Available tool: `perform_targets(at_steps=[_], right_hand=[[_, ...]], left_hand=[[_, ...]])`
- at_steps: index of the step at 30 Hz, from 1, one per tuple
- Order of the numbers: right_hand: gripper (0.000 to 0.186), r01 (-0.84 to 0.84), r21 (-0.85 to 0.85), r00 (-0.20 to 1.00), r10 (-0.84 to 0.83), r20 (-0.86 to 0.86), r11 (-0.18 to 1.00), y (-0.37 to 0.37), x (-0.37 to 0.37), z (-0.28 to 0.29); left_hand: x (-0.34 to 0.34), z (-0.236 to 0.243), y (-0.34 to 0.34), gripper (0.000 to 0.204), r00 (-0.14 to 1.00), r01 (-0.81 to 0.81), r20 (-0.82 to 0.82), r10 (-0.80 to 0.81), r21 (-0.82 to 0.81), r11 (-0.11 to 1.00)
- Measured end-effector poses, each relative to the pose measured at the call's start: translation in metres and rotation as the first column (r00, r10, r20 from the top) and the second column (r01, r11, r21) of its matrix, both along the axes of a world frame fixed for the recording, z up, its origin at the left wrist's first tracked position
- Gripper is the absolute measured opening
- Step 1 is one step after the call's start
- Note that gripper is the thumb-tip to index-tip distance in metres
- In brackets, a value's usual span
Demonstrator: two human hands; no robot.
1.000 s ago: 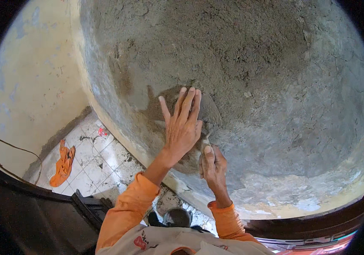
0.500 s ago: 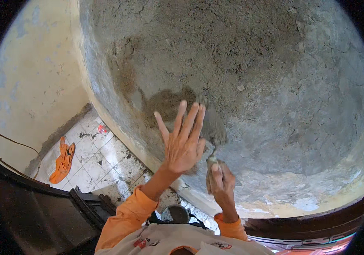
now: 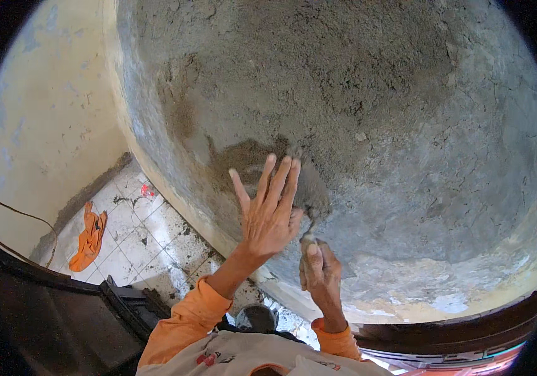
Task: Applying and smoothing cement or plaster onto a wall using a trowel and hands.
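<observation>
My right hand (image 3: 322, 269) is closed round the handle of a trowel (image 3: 314, 194), its cement-smeared blade against the wall (image 3: 419, 194). Just left of it, my left hand (image 3: 270, 210) is open, fingers spread, over the wet patch of mortar (image 3: 243, 151). Its fingertips reach beside the blade; whether they press on the blade or the wall I cannot tell. Rough grey mortar covers the upper middle of the wall, with smoother, cracked grey plaster to the right. The blade's left edge is partly behind my left hand.
A pale yellow wall (image 3: 49, 106) meets the plastered one at the left. Mortar crumbs litter the white floor tiles (image 3: 118, 263), where an orange cloth (image 3: 90, 238) lies. A dark bucket (image 3: 257, 318) stands close to my body. Dark furniture (image 3: 49, 307) is at lower left.
My right hand and the trowel have shifted slightly left and down. My left hand stays spread in nearly the same place.
</observation>
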State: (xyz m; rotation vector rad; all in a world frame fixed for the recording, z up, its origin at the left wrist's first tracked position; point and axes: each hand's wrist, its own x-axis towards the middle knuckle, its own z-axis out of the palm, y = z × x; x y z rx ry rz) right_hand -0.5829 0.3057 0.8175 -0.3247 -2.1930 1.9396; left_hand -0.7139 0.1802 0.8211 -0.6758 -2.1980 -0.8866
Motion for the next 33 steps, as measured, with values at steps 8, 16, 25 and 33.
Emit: perform_targets(at_steps=[8, 16, 25, 33], right_hand=[[0.04, 0.005, 0.105, 1.0, -0.003, -0.02, 0.995, -0.009, -0.047, 0.02], [0.04, -0.021, 0.08, 0.996, 0.014, 0.087, 0.997, -0.004, -0.002, -0.015], [0.043, -0.012, 0.116, 1.0, 0.012, 0.002, 0.993, -0.017, -0.036, 0.021], [0.053, -0.028, 0.134, 0.999, 0.023, 0.039, 0.991, -0.008, -0.013, -0.01]], left_hand=[[-0.042, 0.019, -0.003, 0.088, 0.99, -0.065, -0.126, 0.069, 0.032, 0.997], [-0.008, -0.036, -0.004, 0.09, 0.999, 0.024, 0.021, -0.025, 0.041, 0.999], [-0.037, 0.003, -0.013, 0.084, 0.99, -0.104, -0.088, 0.109, 0.067, 0.992], [-0.013, -0.02, -0.023, 0.084, 0.999, -0.041, 0.014, 0.041, 0.057, 0.997]])
